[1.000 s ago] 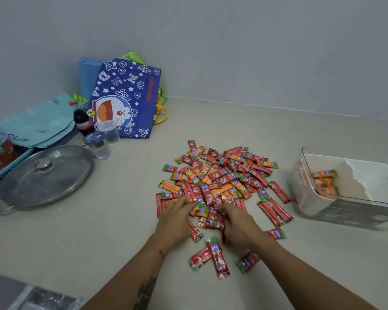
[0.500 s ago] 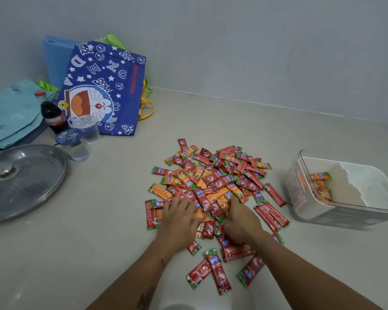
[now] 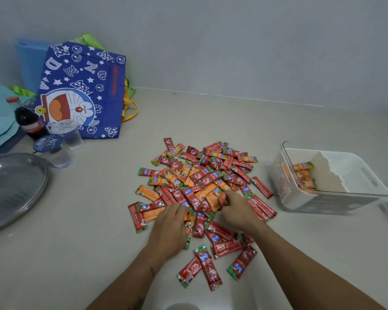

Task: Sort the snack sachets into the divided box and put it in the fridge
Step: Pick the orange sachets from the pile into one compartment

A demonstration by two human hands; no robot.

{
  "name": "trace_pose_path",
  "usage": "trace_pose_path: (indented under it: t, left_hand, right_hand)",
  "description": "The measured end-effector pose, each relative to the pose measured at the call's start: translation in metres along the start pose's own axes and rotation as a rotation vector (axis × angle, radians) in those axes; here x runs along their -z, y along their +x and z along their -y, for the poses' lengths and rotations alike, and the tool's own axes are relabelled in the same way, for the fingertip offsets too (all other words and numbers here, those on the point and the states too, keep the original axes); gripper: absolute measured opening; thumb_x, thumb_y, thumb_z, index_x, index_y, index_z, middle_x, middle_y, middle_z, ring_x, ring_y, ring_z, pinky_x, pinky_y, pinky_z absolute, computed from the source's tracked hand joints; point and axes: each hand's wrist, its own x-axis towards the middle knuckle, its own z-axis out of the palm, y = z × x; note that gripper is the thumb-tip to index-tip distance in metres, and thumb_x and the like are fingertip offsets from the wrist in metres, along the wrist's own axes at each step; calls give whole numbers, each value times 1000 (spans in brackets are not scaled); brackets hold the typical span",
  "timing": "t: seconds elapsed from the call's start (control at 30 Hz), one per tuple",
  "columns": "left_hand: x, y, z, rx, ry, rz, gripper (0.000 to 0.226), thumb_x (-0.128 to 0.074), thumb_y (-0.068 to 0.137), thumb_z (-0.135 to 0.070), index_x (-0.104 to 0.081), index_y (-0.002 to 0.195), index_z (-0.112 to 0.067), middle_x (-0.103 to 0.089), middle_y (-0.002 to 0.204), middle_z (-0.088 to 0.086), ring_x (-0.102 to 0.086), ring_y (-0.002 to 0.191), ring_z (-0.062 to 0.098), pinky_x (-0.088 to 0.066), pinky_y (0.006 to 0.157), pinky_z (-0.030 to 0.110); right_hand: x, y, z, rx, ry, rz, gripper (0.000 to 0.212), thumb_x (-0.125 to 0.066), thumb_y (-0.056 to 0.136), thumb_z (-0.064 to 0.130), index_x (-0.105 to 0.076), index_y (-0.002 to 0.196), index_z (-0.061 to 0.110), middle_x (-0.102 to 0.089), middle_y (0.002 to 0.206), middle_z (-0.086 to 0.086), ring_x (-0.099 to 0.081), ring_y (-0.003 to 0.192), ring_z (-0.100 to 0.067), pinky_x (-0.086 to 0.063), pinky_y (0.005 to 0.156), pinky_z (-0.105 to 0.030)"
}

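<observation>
Currently your divided box (image 3: 285, 175) stands right of the sachet pile (image 3: 202, 182), holding a few orange sachets (image 3: 305, 175). Your left hand (image 3: 170, 227) lies spread on the pile; your right hand (image 3: 238, 209) pinches sachets. Light, slick, floppy: grip mid-length.

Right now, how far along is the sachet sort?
Early. Done: a few orange sachets lie in one compartment of the divided box; the rest of it looks bare. In hand: left hand and right hand are down in the near edge of the pile, the right apparently pinching a sachet. Left: most of the mixed red and orange sachets on the counter, then the fridge, which is not in view.
</observation>
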Motion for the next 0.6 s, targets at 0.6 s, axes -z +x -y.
trace_pose_path:
  t: [0.6]
  left_hand:
    - [49, 66, 7, 282, -159, -88, 15, -54, 91, -16, -53, 106, -16, -57, 102, -2, -52, 93, 19, -44, 75, 31]
  right_hand:
    - [-50, 60, 37, -271, -283, -87, 52, -66, 76, 40, -58, 117, 9, -46, 129, -14, -55, 111, -33, -52, 93, -41]
